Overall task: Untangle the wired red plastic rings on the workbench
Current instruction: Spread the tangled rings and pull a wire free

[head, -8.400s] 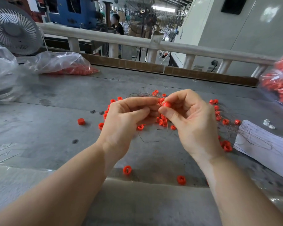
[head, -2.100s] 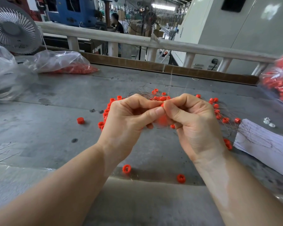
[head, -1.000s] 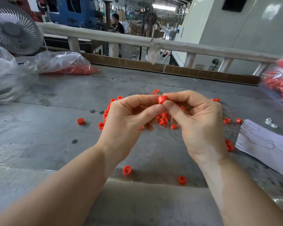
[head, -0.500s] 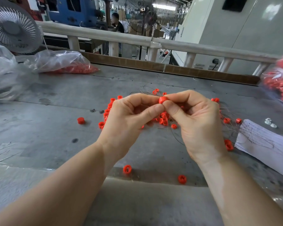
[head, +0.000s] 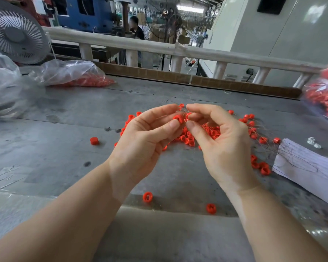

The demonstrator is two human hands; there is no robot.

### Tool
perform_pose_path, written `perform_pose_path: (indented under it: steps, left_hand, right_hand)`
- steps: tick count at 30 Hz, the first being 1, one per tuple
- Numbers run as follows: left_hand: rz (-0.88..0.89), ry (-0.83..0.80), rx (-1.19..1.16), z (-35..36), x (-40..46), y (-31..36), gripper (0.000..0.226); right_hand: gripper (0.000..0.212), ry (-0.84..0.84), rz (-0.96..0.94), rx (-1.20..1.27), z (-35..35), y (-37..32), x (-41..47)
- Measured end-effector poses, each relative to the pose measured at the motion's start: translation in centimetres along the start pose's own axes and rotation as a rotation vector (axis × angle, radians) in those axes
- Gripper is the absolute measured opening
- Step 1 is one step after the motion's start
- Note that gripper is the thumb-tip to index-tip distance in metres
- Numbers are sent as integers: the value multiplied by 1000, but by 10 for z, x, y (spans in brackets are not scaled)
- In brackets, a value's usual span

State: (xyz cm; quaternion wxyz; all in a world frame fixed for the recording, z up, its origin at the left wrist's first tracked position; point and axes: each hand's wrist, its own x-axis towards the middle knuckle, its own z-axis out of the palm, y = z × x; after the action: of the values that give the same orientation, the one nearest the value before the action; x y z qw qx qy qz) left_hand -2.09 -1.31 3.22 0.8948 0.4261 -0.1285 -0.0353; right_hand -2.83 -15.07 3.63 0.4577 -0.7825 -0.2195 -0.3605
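Small round red plastic rings (head: 189, 138) on thin wire litter the scuffed grey bench (head: 64, 148); left hand (head: 146, 140) fingers pinch one ring (head: 178, 118), right hand (head: 222, 146) fingers pinch the wire.

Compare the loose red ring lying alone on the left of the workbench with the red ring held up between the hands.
The loose ring lies on the workbench, apart from the pile; the held ring is raised above it, gripped by the left hand. No wire shows on the loose ring; thin wires run by the held ring, pinched by the right hand. Both are small red plastic rings.
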Motion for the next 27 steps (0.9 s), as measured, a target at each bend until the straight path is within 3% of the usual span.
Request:
perform_pose_path:
  steps: [6,15,27]
  left_hand:
    - [-39,-58,26,0,0,-1,23]
    - [-110,26,54,-1,2,-5,15]
    - [-111,51,71,-3,3,-7,19]
  right_hand:
    - [19,35,-10,48,-1,0,0]
    - [5,10,-193,-172,2,4,-4]
    - [7,-29,-173,-182,3,4,-5]
